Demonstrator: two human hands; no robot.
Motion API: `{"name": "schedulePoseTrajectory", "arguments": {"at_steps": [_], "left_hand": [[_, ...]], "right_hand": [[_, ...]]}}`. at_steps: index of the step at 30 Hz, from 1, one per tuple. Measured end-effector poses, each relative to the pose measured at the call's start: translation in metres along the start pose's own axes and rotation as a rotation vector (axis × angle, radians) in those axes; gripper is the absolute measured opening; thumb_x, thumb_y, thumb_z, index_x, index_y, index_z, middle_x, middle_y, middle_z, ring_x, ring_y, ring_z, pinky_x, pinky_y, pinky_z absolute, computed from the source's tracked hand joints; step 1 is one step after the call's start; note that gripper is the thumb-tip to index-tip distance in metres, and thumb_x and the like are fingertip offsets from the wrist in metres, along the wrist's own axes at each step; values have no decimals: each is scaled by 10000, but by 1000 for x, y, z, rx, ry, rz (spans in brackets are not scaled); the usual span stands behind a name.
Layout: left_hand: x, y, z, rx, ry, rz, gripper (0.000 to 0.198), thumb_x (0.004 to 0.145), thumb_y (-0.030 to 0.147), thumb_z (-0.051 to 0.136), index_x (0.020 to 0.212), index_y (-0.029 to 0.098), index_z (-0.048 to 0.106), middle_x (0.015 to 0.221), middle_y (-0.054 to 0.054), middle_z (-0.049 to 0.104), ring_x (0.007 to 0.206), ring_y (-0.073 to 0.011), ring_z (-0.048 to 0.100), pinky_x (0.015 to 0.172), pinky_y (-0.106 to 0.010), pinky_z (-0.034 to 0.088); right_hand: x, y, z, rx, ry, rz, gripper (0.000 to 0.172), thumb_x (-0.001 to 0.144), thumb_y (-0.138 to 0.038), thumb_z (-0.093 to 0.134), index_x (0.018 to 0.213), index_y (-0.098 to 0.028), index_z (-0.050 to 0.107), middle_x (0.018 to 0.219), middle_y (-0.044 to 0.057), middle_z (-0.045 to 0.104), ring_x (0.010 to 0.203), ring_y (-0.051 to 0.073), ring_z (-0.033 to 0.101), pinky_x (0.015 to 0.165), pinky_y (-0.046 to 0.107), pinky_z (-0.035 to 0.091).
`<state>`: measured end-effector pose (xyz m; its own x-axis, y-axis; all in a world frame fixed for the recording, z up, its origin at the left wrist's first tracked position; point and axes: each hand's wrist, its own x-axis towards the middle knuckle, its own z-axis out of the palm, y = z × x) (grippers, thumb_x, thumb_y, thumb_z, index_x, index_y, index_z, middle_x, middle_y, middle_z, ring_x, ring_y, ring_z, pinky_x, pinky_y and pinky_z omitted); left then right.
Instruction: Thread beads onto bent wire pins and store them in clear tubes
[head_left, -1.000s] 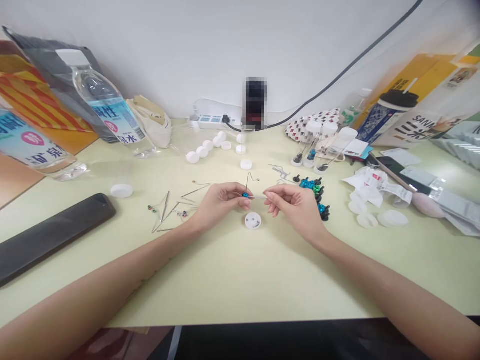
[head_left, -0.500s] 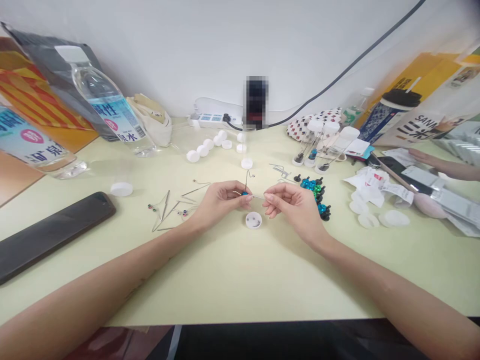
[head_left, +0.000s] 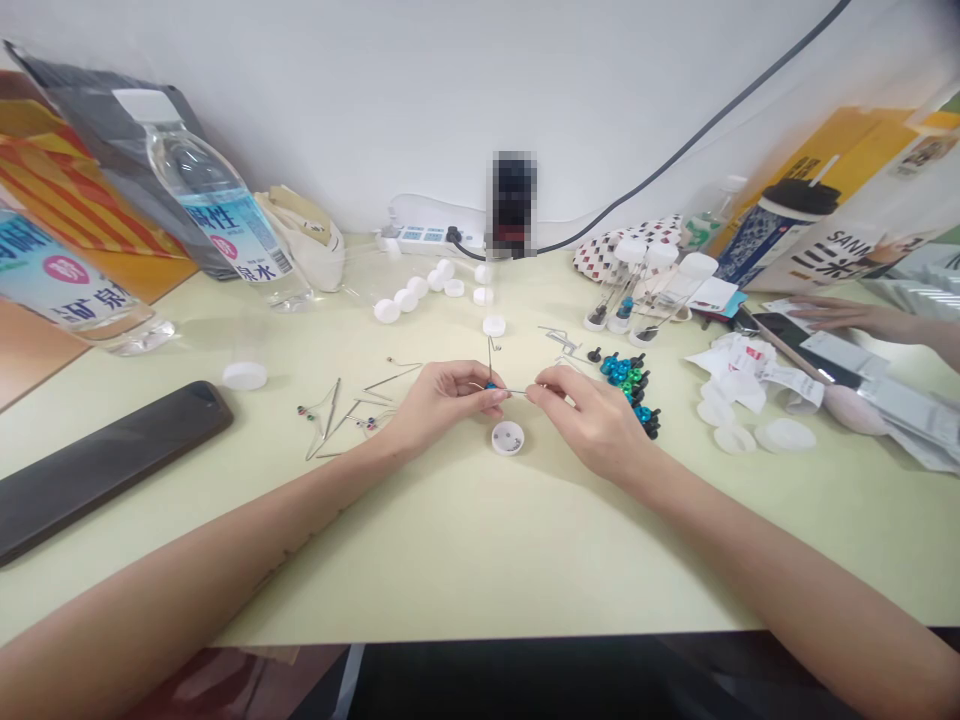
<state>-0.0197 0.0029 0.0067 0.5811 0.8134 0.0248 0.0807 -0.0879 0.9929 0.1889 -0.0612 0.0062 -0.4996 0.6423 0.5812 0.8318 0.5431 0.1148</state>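
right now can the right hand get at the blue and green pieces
Probably yes: the blue and green pieces lie just beyond the right hand, nothing between them, though its fingers pinch a thin wire shared with the left hand.

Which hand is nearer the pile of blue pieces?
Right. The right hand is just left of the pile; the left hand is farther left, across the wire both pinch.

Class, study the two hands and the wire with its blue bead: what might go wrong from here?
The blue bead may slip off the wire pinched between the left hand and right hand and roll away. The right hand sits close to the bead pile and white cap; a nudge might scatter them.
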Motion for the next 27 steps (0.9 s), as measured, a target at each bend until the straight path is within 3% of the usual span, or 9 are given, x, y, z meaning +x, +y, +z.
{"name": "schedulePoseTrajectory", "arguments": {"at_steps": [10, 15, 21, 27], "left_hand": [[0, -1, 0, -77, 12, -27, 212, 741, 255, 719, 914, 141, 675, 835, -53, 721, 730, -155, 677, 761, -289, 544], [1, -3, 0, -74, 7, 2, 159, 748, 227, 708, 875, 143, 664, 826, -42, 707, 698, -144, 670, 740, -285, 546], [0, -4, 1, -40, 1, 28, 144, 754, 223, 707, 868, 139, 682, 725, -24, 697, 701, -145, 670, 741, -266, 539], [1, -3, 1, -32, -12, 20, 150, 756, 233, 704, 865, 131, 687, 740, -38, 702, 707, -156, 673, 734, -278, 545]], "right_hand": [[2, -2, -3, -103, 74, -78, 234, 896, -46, 438, 870, -128, 656, 696, 25, 577, 591, 108, 501, 526, 232, 367], [0, -5, 1, -29, 67, -35, 223, 893, -56, 451, 882, -139, 658, 729, 27, 602, 599, 105, 510, 522, 234, 362], [4, -9, 1, 401, 46, 230, 167, 903, -149, 524, 845, -147, 681, 745, 33, 634, 643, 110, 555, 589, 231, 414], [11, -11, -8, 760, -93, 521, 120, 851, -162, 596, 782, -179, 693, 632, -24, 598, 525, 83, 498, 541, 224, 391]]}}
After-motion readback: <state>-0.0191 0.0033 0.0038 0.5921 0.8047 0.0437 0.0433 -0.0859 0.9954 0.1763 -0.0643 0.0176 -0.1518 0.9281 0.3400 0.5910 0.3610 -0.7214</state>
